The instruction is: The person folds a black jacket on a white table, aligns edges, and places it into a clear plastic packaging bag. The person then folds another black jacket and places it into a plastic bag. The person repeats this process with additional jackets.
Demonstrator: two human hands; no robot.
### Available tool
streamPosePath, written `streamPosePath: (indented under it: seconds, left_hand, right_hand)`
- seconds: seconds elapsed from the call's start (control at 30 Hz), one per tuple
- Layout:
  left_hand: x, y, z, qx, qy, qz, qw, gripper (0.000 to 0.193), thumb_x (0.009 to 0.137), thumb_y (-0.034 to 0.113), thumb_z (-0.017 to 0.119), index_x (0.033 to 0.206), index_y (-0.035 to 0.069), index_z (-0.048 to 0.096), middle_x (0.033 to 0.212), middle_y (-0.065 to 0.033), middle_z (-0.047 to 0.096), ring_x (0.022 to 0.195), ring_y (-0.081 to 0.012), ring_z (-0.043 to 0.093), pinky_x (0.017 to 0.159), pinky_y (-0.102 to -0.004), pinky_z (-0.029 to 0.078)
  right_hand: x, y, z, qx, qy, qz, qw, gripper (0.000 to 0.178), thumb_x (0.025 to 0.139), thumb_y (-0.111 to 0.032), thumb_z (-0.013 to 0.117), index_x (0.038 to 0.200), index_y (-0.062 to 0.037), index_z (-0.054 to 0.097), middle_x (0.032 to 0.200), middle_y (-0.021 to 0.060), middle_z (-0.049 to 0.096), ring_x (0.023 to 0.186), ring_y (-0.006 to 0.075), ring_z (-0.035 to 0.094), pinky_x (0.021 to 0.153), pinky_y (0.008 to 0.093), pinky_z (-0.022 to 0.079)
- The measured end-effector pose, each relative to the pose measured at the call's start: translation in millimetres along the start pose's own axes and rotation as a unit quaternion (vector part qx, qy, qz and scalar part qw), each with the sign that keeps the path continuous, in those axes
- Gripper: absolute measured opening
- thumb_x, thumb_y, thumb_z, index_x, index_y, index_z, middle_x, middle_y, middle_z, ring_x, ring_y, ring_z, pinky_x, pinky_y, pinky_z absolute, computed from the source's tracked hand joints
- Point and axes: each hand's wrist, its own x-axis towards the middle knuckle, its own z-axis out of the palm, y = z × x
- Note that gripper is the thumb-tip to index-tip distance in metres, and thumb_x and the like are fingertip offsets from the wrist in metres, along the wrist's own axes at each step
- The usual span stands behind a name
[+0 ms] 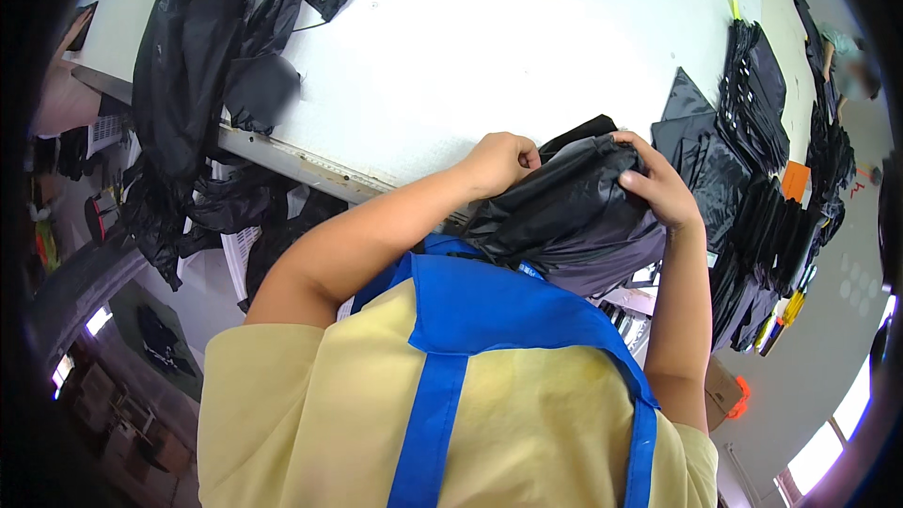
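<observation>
Both your hands are clamped on the bundled black garment [564, 216], left hand [496, 162] fisted on its near-left top, right hand [658, 190] gripping the far end (long axis running between them), against your blue apron [489, 306].

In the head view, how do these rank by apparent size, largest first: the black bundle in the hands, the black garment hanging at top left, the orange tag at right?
1. Hanging black garment
2. Black bundle, nearer the camera, so its place against the garment is unsure
3. Orange tag, clearly smallest

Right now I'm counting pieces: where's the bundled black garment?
Head view, centre-right: the black garment is gripped between left hand and right hand, at the white table edge.
</observation>
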Motion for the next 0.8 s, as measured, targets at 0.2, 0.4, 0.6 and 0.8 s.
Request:
streamPosePath:
  seconds: [0.2, 0.4, 0.6, 0.8]
  left_hand:
    - [0, 5, 12, 0.015, 0.172, 0.075, 0.982, 0.025, 0.081, 0.007, 0.065, 0.092, 0.005, 0.043, 0.073, -0.0133, 0.056, 0.067, -0.0313, 0.057, 0.061, -0.0382, 0.044]
    - [13, 28, -6, 0.157, 0.258, 0.141, 0.943, 0.022, 0.079, 0.009, 0.065, 0.097, 0.007, 0.052, 0.074, -0.0125, 0.063, 0.068, -0.0307, 0.063, 0.060, -0.0392, 0.049]
    - [17, 28, -11, 0.251, 0.298, 0.246, 0.888, 0.013, 0.076, 0.009, 0.064, 0.088, 0.008, 0.056, 0.070, -0.0108, 0.065, 0.060, -0.0291, 0.063, 0.051, -0.0379, 0.049]
    - [25, 22, -18, 0.276, 0.311, 0.254, 0.873, 0.013, 0.076, 0.008, 0.063, 0.087, 0.007, 0.057, 0.069, -0.0098, 0.065, 0.059, -0.0269, 0.064, 0.050, -0.0362, 0.050]
  right_hand:
    - [6, -5, 16, -0.321, 0.107, -0.080, 0.938, 0.039, 0.081, -0.016, 0.069, 0.115, -0.0010, 0.059, 0.107, 0.0138, 0.056, 0.096, 0.0266, 0.059, 0.086, 0.0332, 0.046]
    - [10, -10, 44, -0.514, 0.185, -0.085, 0.833, 0.039, 0.079, -0.018, 0.069, 0.114, -0.0054, 0.060, 0.113, 0.0232, 0.051, 0.093, 0.0397, 0.060, 0.081, 0.0427, 0.050]
    - [31, 8, 65, -0.593, 0.201, -0.082, 0.775, 0.040, 0.076, -0.014, 0.070, 0.114, -0.0089, 0.060, 0.112, 0.0229, 0.051, 0.081, 0.0361, 0.064, 0.074, 0.0407, 0.053]
    - [37, 22, 70, -0.615, 0.208, -0.136, 0.748, 0.040, 0.077, -0.012, 0.065, 0.117, -0.0093, 0.059, 0.108, 0.0196, 0.050, 0.083, 0.0319, 0.061, 0.078, 0.0398, 0.049]
